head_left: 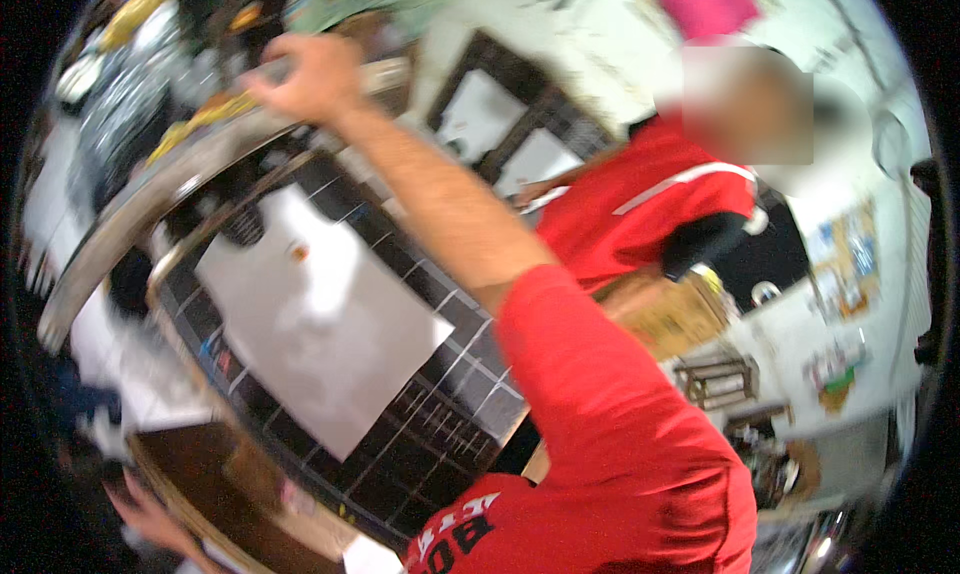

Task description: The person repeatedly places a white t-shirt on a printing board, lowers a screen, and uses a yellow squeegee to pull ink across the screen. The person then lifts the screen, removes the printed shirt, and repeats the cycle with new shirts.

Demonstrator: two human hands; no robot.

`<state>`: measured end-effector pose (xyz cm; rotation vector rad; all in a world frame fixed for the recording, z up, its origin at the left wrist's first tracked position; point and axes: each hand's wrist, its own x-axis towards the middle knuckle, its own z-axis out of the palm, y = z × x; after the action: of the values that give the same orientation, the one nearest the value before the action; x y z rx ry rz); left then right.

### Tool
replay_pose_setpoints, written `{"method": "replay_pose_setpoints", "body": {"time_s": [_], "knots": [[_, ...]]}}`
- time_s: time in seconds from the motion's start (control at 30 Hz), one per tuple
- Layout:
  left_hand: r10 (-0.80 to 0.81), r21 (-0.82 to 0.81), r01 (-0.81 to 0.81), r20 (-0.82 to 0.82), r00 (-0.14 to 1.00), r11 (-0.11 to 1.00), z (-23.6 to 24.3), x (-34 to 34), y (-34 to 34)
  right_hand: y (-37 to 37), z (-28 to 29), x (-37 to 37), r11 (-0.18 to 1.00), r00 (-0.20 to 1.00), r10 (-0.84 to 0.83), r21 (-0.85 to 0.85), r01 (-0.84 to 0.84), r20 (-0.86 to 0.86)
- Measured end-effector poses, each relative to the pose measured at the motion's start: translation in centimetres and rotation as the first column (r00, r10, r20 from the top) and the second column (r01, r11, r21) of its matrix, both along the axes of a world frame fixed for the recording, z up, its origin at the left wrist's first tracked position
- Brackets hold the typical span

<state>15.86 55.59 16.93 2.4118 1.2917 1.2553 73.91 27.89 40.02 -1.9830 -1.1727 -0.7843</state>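
Note:
My right hand (310, 79) is closed on the grey handle (275, 72) at upper left, by a long curved metal bar (160, 204). My bare forearm and red sleeve cross the middle. Below the bar, a black gridded board (445, 434) carries a pale grey sleeveless garment piece (320, 344), lying flat with a small orange-brown mark near its neck. My left hand (145, 509), slightly blurred at lower left, has its fingers apart beside an open cardboard box (230, 484).
A co-worker in red (640, 214) stands at right, beside more gridded boards (465, 74) holding white pieces. Plastic-wrapped bundles (130, 84) lie upper left. A cardboard box (665, 319), a wooden stool (715, 379) and a pink cloth (700, 4) are also in view.

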Motion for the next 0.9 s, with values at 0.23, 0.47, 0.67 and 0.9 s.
{"method": "replay_pose_setpoints", "body": {"time_s": [0.23, 0.47, 0.67, 0.9], "knots": [[-0.167, -0.611, -0.199, -0.488, 0.856, 0.767, -15.1, -1.0, 1.5, 2.9, 4.2, 2.2, 0.985, 0.981, -0.128, -0.131, 0.11, -0.145], [-0.166, -0.613, -0.242, -0.532, 0.83, 0.752, -14.3, -1.2, -1.3, 3.5, 5.0, 3.6, 0.974, 0.969, -0.18, -0.166, 0.152, -0.169], [0.005, -0.533, -0.402, -0.597, 0.802, 0.744, -11.9, -12.4, -4.7, 3.1, 5.6, 5.1, 0.968, 0.973, -0.161, -0.221, 0.122, -0.168], [0.379, -0.352, -0.35, 0.015, 0.925, 0.868, 2.2, -18.3, -17.3, 3.1, 6.6, 7.2, 0.957, 0.984, -0.106, -0.282, 0.063, -0.142]]}}
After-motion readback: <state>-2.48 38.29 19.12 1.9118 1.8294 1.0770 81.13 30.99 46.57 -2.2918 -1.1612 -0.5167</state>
